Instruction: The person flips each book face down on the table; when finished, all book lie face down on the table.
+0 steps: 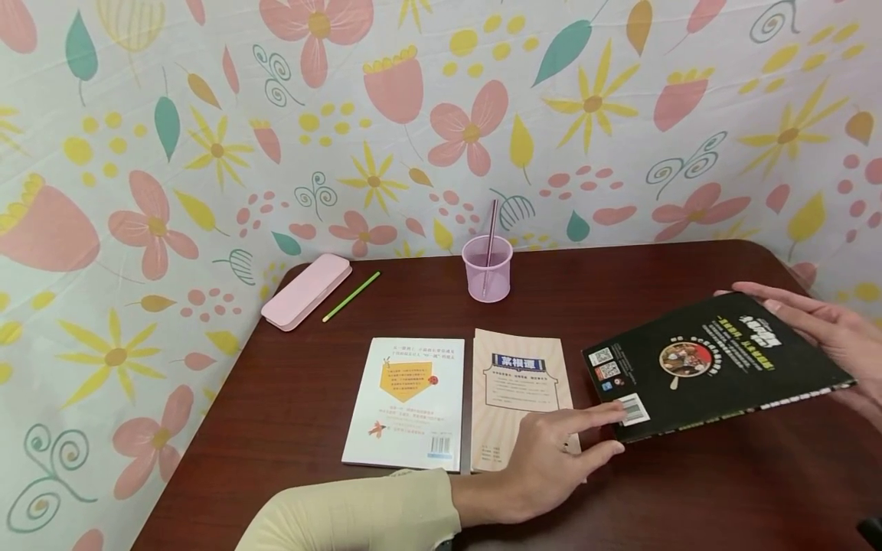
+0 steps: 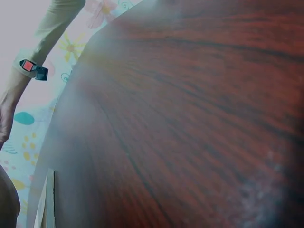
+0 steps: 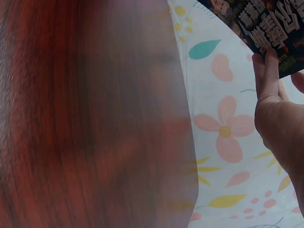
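Head view. Two books lay flat and side by side, back covers up, near the centre of the dark wood surface: a white book and, touching it at its 3 o'clock edge, a beige book. These two I judged to be already placed. The third, a black book, was not yet down: it hung tilted above the surface at 3 o'clock from the beige book, its barcode corner lowest and nearest the row. What remained, as I judged it, was to lower it flat beside the other two.

My left hand lay over the lower right corner of the beige book, fingers nearly straight; the fingertips touched the black book's near corner by the barcode, steadying rather than clasping it. My right hand held the far end of the black book, fingers spread flat along its upper cover. The right wrist view showed the thumb pressed against the cover's face, so I gripped the book between thumb and fingers. The left wrist view showed only wood grain and a book edge.

At 12 o'clock from the books stood a pink cup with a straw in it. At 10 o'clock lay a pink pencil case, with a green pencil just beside it.
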Tool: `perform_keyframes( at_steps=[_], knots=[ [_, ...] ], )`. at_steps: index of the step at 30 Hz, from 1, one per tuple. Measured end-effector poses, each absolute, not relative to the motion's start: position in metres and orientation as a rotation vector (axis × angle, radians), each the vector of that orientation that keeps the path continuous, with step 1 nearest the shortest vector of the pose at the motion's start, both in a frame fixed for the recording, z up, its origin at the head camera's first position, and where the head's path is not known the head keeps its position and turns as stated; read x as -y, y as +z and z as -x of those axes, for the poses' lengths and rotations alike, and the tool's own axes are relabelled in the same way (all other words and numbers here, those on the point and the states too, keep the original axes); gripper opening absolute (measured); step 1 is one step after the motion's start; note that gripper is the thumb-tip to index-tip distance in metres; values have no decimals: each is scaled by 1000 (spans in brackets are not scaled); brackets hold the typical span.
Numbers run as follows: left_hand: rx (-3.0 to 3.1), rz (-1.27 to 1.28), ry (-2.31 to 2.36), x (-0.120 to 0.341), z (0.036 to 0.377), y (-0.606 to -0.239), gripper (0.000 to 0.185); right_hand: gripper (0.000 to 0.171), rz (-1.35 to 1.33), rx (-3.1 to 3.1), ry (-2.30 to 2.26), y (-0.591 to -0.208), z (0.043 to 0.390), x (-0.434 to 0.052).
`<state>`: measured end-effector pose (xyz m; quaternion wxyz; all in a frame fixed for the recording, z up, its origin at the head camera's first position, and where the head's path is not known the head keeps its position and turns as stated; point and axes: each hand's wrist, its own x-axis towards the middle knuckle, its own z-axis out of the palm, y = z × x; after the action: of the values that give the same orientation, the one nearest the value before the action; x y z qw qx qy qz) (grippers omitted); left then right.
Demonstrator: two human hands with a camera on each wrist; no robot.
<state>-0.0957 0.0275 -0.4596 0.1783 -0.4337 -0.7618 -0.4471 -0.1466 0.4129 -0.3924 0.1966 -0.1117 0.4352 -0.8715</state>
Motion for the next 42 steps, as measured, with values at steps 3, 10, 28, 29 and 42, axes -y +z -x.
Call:
perform_keyframes(
  at_steps=[3,10,28,29,42],
  knots=[
    [2160,1224,-1244,-27,97,-462,38,54,251,-1328,-2418,-395,145,-416],
    [2188,1228,-1218,-24,99,-463,38,52,235,-1645,-2387,-411,146,-420],
    [2281,1260,-1211,-26,101,-473,44,51,148,-1722,-2331,-432,151,-425],
    [2289,1256,-1174,-26,101,-474,44,50,139,-1746,-2324,-433,151,-425],
    [2371,1250,-1015,-29,100,-481,39,42,96,-2099,-2175,-443,152,-417]
  ],
)
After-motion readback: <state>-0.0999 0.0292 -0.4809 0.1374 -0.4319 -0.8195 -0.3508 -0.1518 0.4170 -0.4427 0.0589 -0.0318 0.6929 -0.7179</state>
